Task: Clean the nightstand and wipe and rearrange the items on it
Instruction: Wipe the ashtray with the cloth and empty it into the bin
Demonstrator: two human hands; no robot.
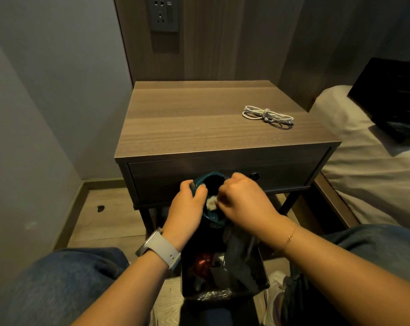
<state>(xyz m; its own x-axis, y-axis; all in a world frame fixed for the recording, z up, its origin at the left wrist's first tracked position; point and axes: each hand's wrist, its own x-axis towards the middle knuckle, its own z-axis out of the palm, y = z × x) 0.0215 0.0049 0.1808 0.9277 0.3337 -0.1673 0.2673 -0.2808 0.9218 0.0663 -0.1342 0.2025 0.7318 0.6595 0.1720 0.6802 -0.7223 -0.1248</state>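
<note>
Both grips work one teal cup: left grip clasps its rim, right grip pinches one white wad. One coiled white cable lies on the bench.

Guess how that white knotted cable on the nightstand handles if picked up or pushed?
The white cable looks thin and coiled, so probably light and floppy. The knot at its middle should keep the loops together when lifted. Lying flat on the nightstand, it would likely slide, not roll.
</note>
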